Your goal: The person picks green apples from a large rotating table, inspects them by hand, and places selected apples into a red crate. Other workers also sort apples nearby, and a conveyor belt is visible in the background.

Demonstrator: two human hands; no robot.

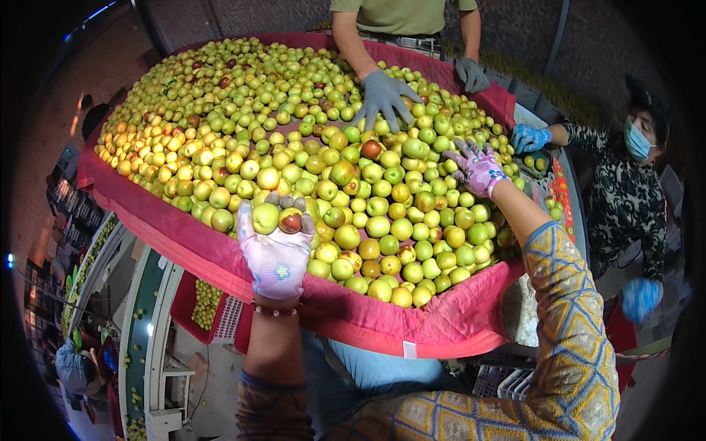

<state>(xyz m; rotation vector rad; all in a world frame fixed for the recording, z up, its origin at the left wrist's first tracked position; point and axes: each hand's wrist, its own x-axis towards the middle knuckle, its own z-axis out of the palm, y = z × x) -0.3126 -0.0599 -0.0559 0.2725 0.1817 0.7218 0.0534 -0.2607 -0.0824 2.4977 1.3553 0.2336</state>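
Note:
A broad heap of green and reddish jujube-like fruits [380, 206] fills a table lined with red cloth [386, 325]. My left hand [278, 253], in a pale patterned glove, is palm up at the near edge. A green fruit [266, 218] and a red-brown fruit [289, 220] rest against its curled fingers. My right hand [477, 168], in a pink-purple patterned glove, lies palm down with spread fingers on the fruits at the right end of the heap; whether it grips any is hidden.
Across the table, a person's grey-gloved hand [386, 99] rests on the fruits. At right stands a masked person with blue gloves [530, 138]. Below left are a conveyor belt [140, 331] carrying fruits and a red crate [190, 314] of fruits.

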